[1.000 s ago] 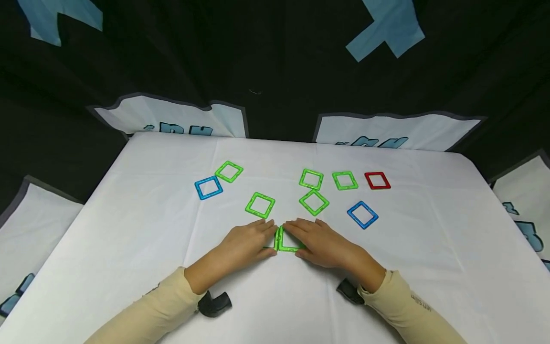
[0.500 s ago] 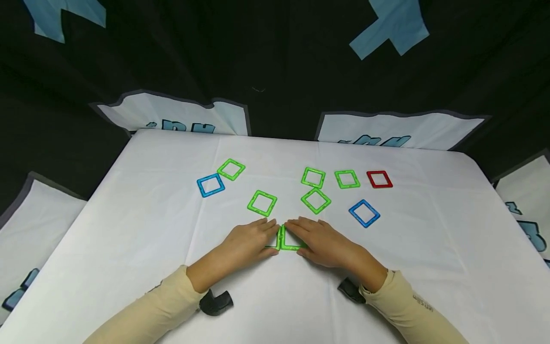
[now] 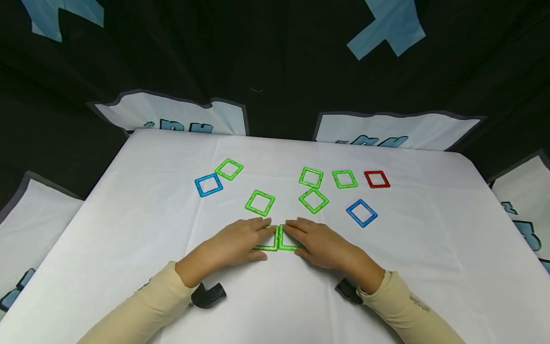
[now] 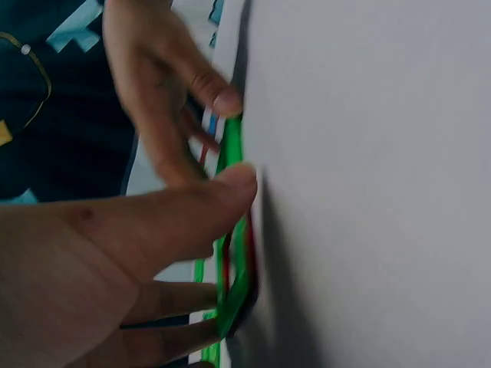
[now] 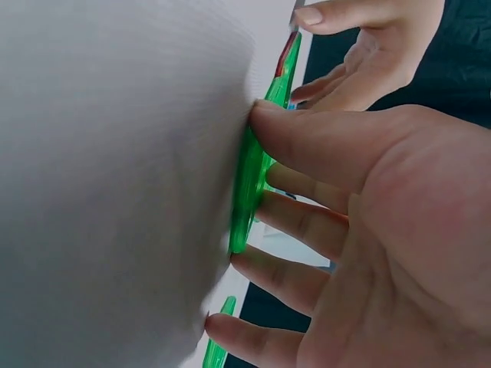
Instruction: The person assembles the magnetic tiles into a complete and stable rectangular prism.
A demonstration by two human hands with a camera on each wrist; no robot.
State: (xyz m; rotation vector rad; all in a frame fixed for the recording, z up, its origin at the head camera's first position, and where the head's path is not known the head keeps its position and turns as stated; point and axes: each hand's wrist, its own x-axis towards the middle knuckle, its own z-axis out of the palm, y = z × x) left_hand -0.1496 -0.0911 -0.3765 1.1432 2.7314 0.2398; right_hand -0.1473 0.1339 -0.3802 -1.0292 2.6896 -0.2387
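Observation:
Two green square magnetic tiles lie edge to edge before me. Over the left green tile (image 3: 276, 239) my left hand (image 3: 236, 241) rests its fingers, with the thumb apart from the near edge in the head view. A red edge (image 4: 250, 249) shows below that green tile in the left wrist view. My right hand (image 3: 320, 241) holds the right green tile (image 3: 281, 239), thumb at its near edge and fingers across its far side. The right hand covers much of that tile in the head view.
Beyond my hands lie loose green tiles (image 3: 260, 192), (image 3: 313, 213), a blue tile (image 3: 208, 194) at left, another blue tile (image 3: 362, 225) and a red tile (image 3: 377, 186) at right. A white cloth (image 3: 129, 229) covers the table; a black curtain (image 3: 275, 62) hangs behind.
My left hand has shifted a little to the left, with its thumb drawn back, so more of the left green tile shows. The right hand and the loose tiles stay in place.

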